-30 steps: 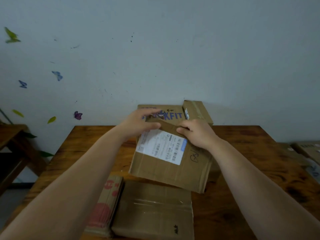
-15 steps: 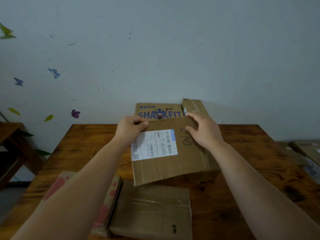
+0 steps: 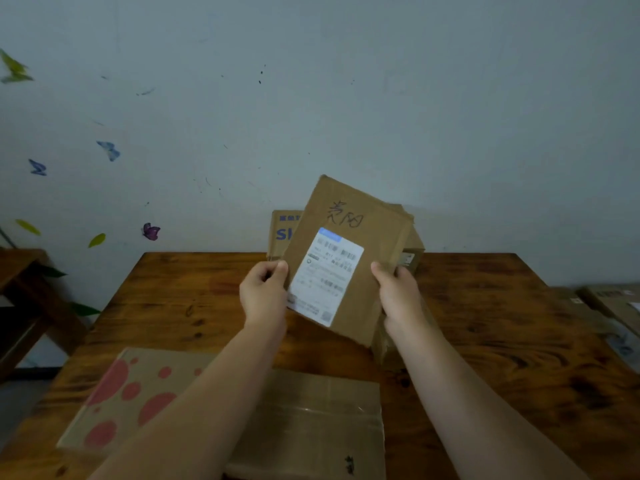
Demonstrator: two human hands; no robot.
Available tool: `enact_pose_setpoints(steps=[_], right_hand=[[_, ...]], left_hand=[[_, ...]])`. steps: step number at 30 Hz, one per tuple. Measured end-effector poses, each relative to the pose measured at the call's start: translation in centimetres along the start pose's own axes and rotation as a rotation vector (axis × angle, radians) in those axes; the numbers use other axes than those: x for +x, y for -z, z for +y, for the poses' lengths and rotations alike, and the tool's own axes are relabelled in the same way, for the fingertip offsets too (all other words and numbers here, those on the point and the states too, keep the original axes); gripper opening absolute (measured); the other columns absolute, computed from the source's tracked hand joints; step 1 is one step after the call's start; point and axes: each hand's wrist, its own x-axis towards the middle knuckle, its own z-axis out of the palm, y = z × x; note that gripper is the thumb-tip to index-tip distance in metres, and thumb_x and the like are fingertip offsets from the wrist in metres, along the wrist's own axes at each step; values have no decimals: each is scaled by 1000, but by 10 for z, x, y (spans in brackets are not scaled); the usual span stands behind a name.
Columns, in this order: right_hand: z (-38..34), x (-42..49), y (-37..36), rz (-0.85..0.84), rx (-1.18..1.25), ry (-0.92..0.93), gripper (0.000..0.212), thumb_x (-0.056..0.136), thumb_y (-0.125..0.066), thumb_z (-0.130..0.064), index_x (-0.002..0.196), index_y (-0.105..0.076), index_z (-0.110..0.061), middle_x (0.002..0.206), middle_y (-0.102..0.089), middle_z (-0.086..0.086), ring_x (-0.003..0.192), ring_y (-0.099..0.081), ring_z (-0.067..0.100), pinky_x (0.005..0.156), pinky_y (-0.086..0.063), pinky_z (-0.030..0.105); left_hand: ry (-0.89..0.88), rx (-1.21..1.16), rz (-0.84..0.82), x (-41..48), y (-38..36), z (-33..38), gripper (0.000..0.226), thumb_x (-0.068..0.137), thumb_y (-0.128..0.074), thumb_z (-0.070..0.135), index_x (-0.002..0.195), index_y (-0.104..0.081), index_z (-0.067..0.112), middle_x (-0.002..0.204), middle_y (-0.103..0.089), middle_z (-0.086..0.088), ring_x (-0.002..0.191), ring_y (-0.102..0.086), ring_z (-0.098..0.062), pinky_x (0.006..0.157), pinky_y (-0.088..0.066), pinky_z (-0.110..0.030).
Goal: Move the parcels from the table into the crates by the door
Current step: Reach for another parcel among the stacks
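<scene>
- The left hand (image 3: 263, 292) grips the left edge of a flat brown cardboard parcel (image 3: 375, 244), fingers curled in and thumb tip against the edge beside the label
- The right hand (image 3: 398, 292) holds the parcel's right edge, thumb pressed on the front face and the other fingers wrapped round behind
- The parcel is held between the two hands above the middle of the wooden table (image 3: 502, 341), clear of the tabletop, its broad face turned toward the camera and its top leaning to the right
- A white shipping label (image 3: 325, 277) with a blue strip at its top covers much of that face; dark handwriting (image 3: 344, 214) sits above it, and the print is too blurred to read
- Behind the parcel, at the far edge of the table against the wall, stands a box with blue lettering (image 3: 282, 233), mostly hidden
- A further brown box (image 3: 414, 251) shows just right of the held parcel and below it, standing on the table
- At the near edge lie two more parcels side by side: a red-spotted one (image 3: 131, 389) on the left and a plain taped one (image 3: 318, 420) to its right, both partly under the forearms
- More cardboard boxes (image 3: 616, 303) lie off the table at the far right
- Butterfly stickers (image 3: 151, 231) dot the wall on the left
</scene>
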Motion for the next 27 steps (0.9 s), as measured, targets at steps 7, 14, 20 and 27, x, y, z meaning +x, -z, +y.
enact_pose_setpoints(steps=[7,14,20,27], right_hand=[[1,-9,4,-5,-246,271,29,101,-44,-20,125,-60,-16,109,-64,-4,104,-59,16,90,-49,35],[6,-21,6,4,-216,442,31,100,-45,-20,126,-60,-12,110,-66,-5,107,-61,15,94,-50,36],[0,-31,14,96,-291,722,35,100,-43,-19,129,-56,-5,111,-66,0,98,-60,-1,87,-51,18],[-8,-43,13,156,-225,557,33,98,-49,-25,129,-52,-14,110,-61,-7,103,-58,9,87,-48,26]], left_hand=[[53,65,-256,1,8,12,8,95,-54,34,94,-60,28,87,-64,12,81,-58,-6,67,-41,-28],[56,-99,-387,0,18,16,25,98,-49,32,116,-62,22,93,-75,2,86,-72,-16,69,-55,-33],[12,-294,-497,-5,19,22,22,98,-48,23,113,-63,20,97,-75,-2,89,-72,-18,65,-59,-30],[24,-180,-512,0,11,25,20,98,-48,29,107,-65,24,93,-75,0,85,-73,-16,65,-57,-33]])
